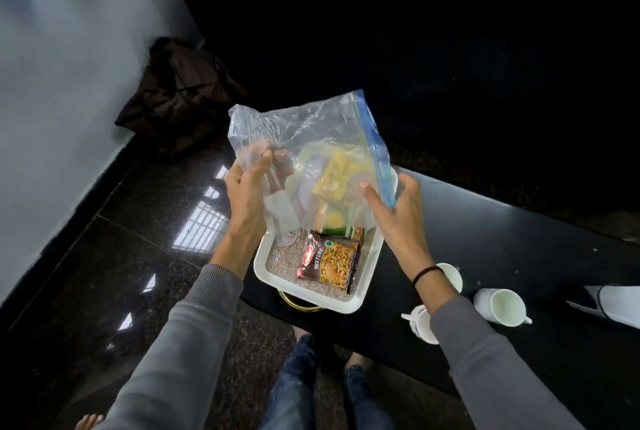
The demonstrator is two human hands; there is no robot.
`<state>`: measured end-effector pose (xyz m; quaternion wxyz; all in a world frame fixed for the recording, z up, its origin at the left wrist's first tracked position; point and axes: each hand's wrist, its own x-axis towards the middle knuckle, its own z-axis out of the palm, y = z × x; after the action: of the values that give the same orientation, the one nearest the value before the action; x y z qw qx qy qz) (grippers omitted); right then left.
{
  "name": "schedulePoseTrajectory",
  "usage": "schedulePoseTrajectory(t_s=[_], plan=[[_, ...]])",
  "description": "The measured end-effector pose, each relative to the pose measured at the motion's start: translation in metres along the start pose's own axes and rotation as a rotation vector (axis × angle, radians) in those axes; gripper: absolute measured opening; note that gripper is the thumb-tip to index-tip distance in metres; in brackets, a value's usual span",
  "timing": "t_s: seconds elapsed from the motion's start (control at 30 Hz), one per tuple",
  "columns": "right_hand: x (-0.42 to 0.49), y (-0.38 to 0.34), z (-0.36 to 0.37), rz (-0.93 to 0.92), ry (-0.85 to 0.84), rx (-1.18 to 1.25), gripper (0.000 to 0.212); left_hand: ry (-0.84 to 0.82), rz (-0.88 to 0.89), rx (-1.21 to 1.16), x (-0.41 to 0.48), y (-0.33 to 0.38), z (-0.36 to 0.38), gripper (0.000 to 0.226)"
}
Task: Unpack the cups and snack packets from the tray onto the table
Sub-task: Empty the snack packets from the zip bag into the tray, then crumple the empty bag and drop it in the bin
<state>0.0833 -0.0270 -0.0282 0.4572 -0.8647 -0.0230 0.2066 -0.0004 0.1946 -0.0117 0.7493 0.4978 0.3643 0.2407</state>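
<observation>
I hold a clear zip bag (304, 138) with a blue seal strip above the white tray (349, 303). My left hand (247, 187) pinches the bag's left side. My right hand (398, 215) is at the bag's right edge by the blue strip, fingers spread. In the tray lie a brown "Mixture" snack packet (329, 261) and a green packet (341, 231) partly hidden behind the bag; a yellow packet (334, 175) shows through the plastic. Three white cups stand on the black table (519, 242): one (504, 306) on its side, one (452, 275) behind my right wrist, one (422, 324) near the front edge.
The tray has a gold handle (299, 305) that overhangs the table's front edge. A white object (609, 301) lies at the table's right. A dark bag (176, 97) sits on the glossy floor by the white wall. My legs and feet are below the table edge.
</observation>
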Motion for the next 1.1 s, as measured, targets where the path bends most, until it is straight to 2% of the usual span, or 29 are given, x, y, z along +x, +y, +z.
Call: schedulePoseTrajectory(t_s=[0.1, 0.2, 0.27, 0.3, 0.37, 0.43, 0.47, 0.53, 0.63, 0.73, 0.8, 0.87, 0.9, 1.03, 1.1], plan=[[0.006, -0.018, -0.019, 0.131, -0.057, 0.205, 0.085, -0.025, -0.089, -0.008, -0.007, 0.02, 0.013, 0.019], [0.01, -0.035, -0.04, 0.217, -0.19, 0.368, 0.057, -0.034, -0.153, 0.015, -0.017, 0.038, 0.027, 0.022], [0.01, -0.042, -0.053, 0.227, -0.255, 0.458, 0.05, -0.058, -0.159, 0.063, -0.027, 0.047, 0.035, 0.031], [0.007, -0.045, -0.059, 0.229, -0.252, 0.476, 0.053, -0.061, -0.172, 0.076, -0.032, 0.049, 0.038, 0.033], [-0.002, -0.048, -0.069, 0.207, -0.222, 0.504, 0.057, -0.055, -0.227, 0.093, -0.042, 0.053, 0.045, 0.02], [-0.008, -0.047, -0.08, 0.152, -0.218, 0.545, 0.046, -0.09, -0.284, 0.135, -0.054, 0.058, 0.052, 0.006], [-0.012, -0.047, -0.085, 0.128, -0.224, 0.555, 0.044, -0.129, -0.299, 0.171, -0.06, 0.058, 0.055, 0.017], [-0.021, -0.051, -0.093, 0.078, -0.248, 0.532, 0.049, -0.212, -0.313, 0.233, -0.073, 0.059, 0.064, 0.035], [-0.033, -0.06, -0.103, -0.012, -0.294, 0.452, 0.049, -0.311, -0.298, 0.3, -0.094, 0.056, 0.083, 0.033], [-0.051, -0.073, -0.109, 0.004, -0.449, 0.43, 0.046, -0.34, -0.247, 0.525, -0.116, 0.053, 0.106, 0.034], [-0.061, -0.074, -0.112, 0.027, -0.535, 0.474, 0.062, -0.416, -0.191, 0.621, -0.134, 0.051, 0.123, 0.029], [-0.066, -0.072, -0.115, 0.031, -0.51, 0.516, 0.076, -0.473, -0.183, 0.664, -0.15, 0.049, 0.137, 0.022], [-0.069, -0.07, -0.118, 0.024, -0.459, 0.523, 0.074, -0.485, -0.195, 0.686, -0.157, 0.049, 0.142, 0.018], [-0.085, -0.058, -0.13, 0.047, -0.221, 0.544, 0.035, -0.576, -0.203, 0.707, -0.176, 0.05, 0.146, 0.033], [-0.09, -0.053, -0.135, 0.083, -0.157, 0.556, 0.034, -0.567, -0.196, 0.728, -0.184, 0.048, 0.147, 0.034]])
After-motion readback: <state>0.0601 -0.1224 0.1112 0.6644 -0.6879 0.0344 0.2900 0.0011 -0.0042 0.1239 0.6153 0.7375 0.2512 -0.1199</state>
